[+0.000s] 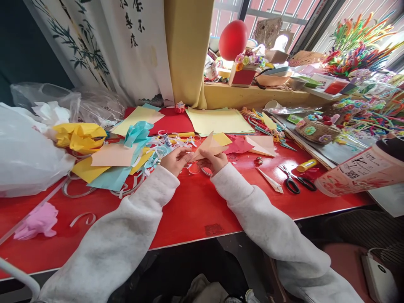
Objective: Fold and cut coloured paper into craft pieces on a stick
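Observation:
A peach sheet of folded paper (212, 145), with one corner pointing up, is held over the red table. My left hand (176, 160) pinches its left edge between thumb and fingers. On the other side, my right hand (213, 161) grips the lower right part, its fingers curled underneath. Just behind the hands lie a yellow paper piece (221, 139), a crumpled red paper (239, 144) and another peach paper (262, 145). White and blue paper shreds (160, 147) are heaped beyond my left hand. Right of my right hand rests a narrow folded paper cone (270, 180).
Black-handled scissors (296, 180), a yellow glue stick (307, 165) and a tilted pink cup (362, 168) are at the right. A white plastic bag (30, 155) and yellow crumpled paper (80, 138) stand left. Stacked yellow sheets (221, 122) lie at the back.

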Motion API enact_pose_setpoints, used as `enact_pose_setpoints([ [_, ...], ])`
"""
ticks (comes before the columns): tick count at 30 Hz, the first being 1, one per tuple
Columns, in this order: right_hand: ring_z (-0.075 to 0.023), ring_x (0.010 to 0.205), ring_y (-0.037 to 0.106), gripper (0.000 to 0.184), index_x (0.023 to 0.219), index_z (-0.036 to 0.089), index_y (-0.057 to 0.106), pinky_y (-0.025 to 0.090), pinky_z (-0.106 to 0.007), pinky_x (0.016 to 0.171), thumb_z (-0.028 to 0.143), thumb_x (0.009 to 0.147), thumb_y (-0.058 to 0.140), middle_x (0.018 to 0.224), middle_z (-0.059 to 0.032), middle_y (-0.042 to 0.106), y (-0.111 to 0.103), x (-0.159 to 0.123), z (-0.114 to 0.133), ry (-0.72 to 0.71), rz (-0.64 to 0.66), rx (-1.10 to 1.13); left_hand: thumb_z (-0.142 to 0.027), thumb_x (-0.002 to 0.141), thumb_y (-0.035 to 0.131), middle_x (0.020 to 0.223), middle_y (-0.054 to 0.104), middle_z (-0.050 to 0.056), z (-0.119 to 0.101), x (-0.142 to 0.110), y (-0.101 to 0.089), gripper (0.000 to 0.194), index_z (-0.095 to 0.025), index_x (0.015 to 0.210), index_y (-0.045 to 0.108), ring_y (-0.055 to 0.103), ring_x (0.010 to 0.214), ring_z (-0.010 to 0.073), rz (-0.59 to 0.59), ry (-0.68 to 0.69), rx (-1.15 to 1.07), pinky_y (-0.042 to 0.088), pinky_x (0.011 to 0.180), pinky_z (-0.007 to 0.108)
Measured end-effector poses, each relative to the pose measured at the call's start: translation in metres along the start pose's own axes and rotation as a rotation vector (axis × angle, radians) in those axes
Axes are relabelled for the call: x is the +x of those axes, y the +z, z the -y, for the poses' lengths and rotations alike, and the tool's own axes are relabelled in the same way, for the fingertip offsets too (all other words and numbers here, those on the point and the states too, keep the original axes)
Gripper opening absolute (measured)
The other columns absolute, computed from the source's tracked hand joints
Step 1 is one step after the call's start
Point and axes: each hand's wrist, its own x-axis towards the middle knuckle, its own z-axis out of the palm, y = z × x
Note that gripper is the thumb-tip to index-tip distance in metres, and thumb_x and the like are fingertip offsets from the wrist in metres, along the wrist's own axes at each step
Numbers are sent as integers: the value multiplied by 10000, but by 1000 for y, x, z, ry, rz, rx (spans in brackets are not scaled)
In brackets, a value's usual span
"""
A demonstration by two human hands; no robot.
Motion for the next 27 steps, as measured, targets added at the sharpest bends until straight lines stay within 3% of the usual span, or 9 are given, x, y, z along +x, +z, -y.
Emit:
enact_pose_setpoints([
  [2, -86, 396, 493, 191, 591, 118, 565, 420, -205, 375, 289, 571, 648, 458, -8, 545, -2, 3, -2, -39, -7, -37, -468, 608, 574, 641, 622, 43, -2, 0, 0, 390, -131, 800, 612, 589, 561, 145, 51, -90, -46, 498, 569, 286],
  [5, -72, 366, 448, 235, 557, 122, 549, 364, -199, 329, 329, 546, 659, 415, 14, 491, -1, 3, -3, -88, -14, -95, -446, 579, 612, 542, 595, 29, -7, -2, -2, 344, -117, 679, 623, 566, 470, 130, 90, -102, -71, 489, 512, 264],
  [12, -90, 441, 494, 240, 630, 116, 568, 392, -215, 356, 316, 535, 661, 554, -26, 567, 5, -7, 2, -39, 22, 1, -446, 530, 652, 468, 576, 24, -5, -4, 1, 363, -102, 627, 586, 544, 403, 134, 122, -201, -176, 477, 451, 279],
  [19, -81, 370, 457, 239, 607, 124, 543, 347, -212, 324, 301, 518, 676, 458, -7, 538, 0, -4, 3, -30, -49, -6, -414, 547, 652, 549, 616, 35, -6, -5, 4, 356, -107, 723, 615, 581, 474, 138, 232, -214, -270, 502, 540, 288],
  [24, -65, 355, 435, 243, 628, 129, 551, 297, -193, 295, 296, 507, 680, 467, -8, 547, -3, 2, 1, 58, -24, 36, -423, 519, 663, 538, 614, 38, -3, -6, 5, 355, -118, 685, 588, 579, 467, 147, 273, -286, -263, 496, 524, 301],
  [27, -60, 335, 417, 230, 583, 123, 548, 285, -192, 295, 280, 492, 688, 428, -1, 528, -5, 2, 4, 89, 35, -62, -437, 507, 660, 578, 614, 41, -3, -5, 1, 351, -123, 647, 589, 581, 530, 141, 335, -239, -147, 489, 538, 278],
])
